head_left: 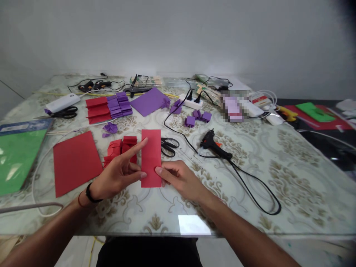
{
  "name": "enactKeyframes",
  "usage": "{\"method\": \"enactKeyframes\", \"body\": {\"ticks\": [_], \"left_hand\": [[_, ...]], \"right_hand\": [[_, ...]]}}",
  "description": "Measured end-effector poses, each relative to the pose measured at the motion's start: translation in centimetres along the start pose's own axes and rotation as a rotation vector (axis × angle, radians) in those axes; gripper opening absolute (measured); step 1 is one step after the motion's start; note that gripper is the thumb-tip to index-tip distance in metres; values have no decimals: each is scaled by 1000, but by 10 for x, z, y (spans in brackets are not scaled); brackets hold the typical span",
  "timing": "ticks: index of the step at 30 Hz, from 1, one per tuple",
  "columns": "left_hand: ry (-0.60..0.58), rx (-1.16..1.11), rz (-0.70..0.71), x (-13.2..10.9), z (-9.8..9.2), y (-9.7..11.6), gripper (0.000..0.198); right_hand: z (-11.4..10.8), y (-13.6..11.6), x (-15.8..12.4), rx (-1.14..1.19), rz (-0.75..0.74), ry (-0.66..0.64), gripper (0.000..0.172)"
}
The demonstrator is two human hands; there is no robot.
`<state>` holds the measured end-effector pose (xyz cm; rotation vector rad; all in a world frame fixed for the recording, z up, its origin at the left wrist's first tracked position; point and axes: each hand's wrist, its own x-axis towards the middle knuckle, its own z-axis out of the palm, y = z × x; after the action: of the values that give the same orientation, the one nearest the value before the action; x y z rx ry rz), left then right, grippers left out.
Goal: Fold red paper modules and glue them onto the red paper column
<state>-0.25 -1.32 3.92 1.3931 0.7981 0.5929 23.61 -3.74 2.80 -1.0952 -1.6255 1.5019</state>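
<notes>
A narrow red paper strip (151, 154) lies upright in front of me on the glass-topped table (250, 193). My left hand (119, 172) rests on its left edge, index finger stretched along the paper and thumb pinching its lower part. My right hand (178, 178) pinches the strip's lower right corner with thumb and fingers. Just left of the strip sits a pile of folded red paper pieces (121, 146). A larger red sheet (75, 161) lies further left.
Black scissors (169, 145) lie right of the strip, and a black glue gun (215, 145) with a looping cord lies beyond. Folded purple pieces (120, 104), a purple sheet (148, 101), a power strip (190, 102) and green paper (16, 157) surround the area.
</notes>
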Motion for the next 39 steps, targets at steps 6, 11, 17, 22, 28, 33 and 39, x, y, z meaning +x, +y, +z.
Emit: {"method": "enactKeyframes", "body": {"ticks": [6, 11, 17, 22, 28, 33, 39], "left_hand": [[-8, 11, -17, 0, 3, 1, 95], [-26, 5, -14, 1, 5, 5, 96], [-29, 3, -9, 0, 9, 10, 94], [-10, -3, -10, -1, 9, 7, 90], [-4, -3, -24, -1, 9, 4, 87], [-64, -28, -38, -1, 11, 5, 97], [-90, -33, -52, -2, 11, 4, 101]], "right_hand": [[0, 3, 0, 53, -23, 35, 56], [-1, 2, 1, 60, -39, 53, 53], [-1, 0, 1, 61, -50, 73, 55], [-2, 2, 2, 68, -65, 117, 52], [-2, 3, 3, 76, -89, 130, 51], [-2, 0, 2, 100, -74, 143, 50], [-3, -1, 3, 126, -73, 154, 47]]}}
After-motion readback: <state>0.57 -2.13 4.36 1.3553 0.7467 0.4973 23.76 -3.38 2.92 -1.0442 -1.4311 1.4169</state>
